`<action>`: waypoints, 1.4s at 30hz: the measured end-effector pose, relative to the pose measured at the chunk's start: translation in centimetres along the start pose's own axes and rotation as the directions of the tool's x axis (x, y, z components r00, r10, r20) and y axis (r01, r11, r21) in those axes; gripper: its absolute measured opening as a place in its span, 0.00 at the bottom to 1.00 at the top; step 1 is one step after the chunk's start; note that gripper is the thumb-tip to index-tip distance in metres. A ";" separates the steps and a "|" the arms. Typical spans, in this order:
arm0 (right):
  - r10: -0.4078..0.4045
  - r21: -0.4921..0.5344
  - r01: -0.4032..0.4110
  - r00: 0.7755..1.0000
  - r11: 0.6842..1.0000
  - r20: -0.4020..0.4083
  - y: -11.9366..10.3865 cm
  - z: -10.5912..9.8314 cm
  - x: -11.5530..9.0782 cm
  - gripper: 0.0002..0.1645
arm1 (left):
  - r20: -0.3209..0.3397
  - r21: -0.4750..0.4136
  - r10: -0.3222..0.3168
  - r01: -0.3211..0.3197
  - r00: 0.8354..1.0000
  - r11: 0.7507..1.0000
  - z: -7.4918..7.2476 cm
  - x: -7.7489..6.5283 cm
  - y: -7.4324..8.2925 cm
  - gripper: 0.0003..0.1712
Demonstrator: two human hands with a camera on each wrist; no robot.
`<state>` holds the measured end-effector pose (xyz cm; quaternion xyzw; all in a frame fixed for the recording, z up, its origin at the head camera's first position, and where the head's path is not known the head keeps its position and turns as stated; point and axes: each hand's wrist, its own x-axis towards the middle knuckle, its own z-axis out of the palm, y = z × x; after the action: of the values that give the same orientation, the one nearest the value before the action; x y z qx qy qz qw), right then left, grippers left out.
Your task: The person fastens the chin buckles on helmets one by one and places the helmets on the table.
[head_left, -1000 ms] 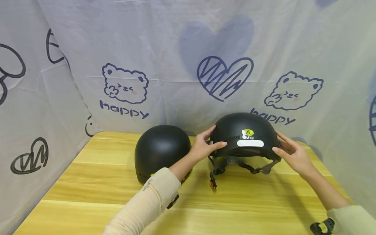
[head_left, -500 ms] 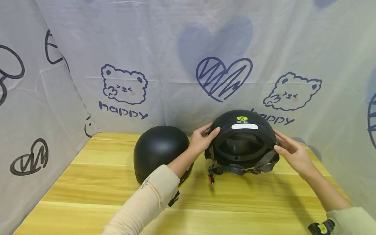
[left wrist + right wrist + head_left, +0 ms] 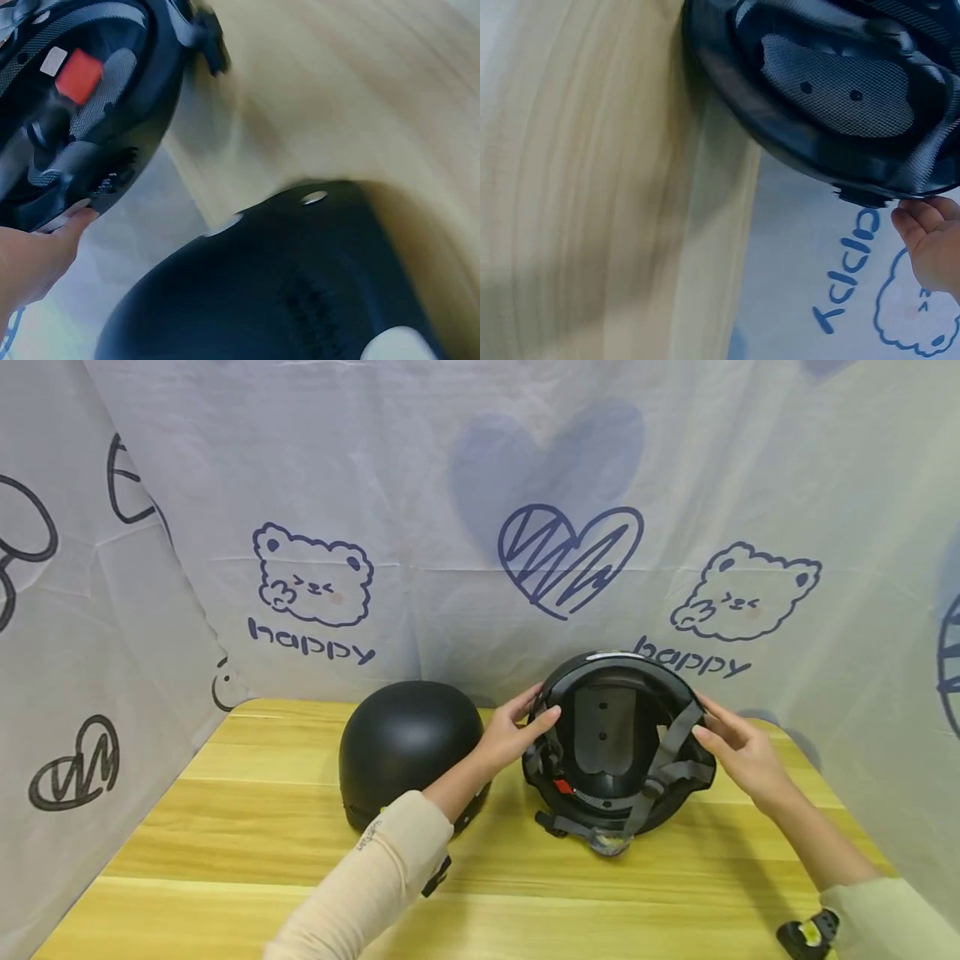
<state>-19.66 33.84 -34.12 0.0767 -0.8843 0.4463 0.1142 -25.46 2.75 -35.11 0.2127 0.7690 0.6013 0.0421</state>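
Note:
A black helmet (image 3: 652,814) is tipped so its hollow inside faces me in the head view, showing mesh padding, grey straps and a red buckle piece. My left hand (image 3: 510,735) grips its left rim, thumb in front and fingers behind. On the opposite rim, my right hand (image 3: 742,752) holds it the same way. The left wrist view shows the left thumb and fingers pinching the shell edge near the red piece (image 3: 79,76). In the right wrist view, fingertips of the right hand (image 3: 934,240) are at the helmet's rim.
A second black helmet (image 3: 408,752) sits dome up on the wooden table (image 3: 225,827), left of the held one and partly behind the left forearm. Its strap end (image 3: 437,877) lies on the wood. White printed cloth (image 3: 435,527) hangs behind the table.
Both hands have tilted the held helmet back, so its front with the yellow label turned up and away, and the inside and straps came into view. The other helmet stays in place.

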 end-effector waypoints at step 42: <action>0.092 0.142 -0.140 0.951 0.980 0.297 3.3 0.0 0.6 0.45 | 0.274 0.149 0.039 -0.083 0.961 0.985 -0.8 0.9 -2.7 0.67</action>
<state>-21.05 35.79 -36.51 0.0977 -0.8554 0.5063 -0.0491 -27.26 1.85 -37.31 0.3192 0.7947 0.5043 0.1108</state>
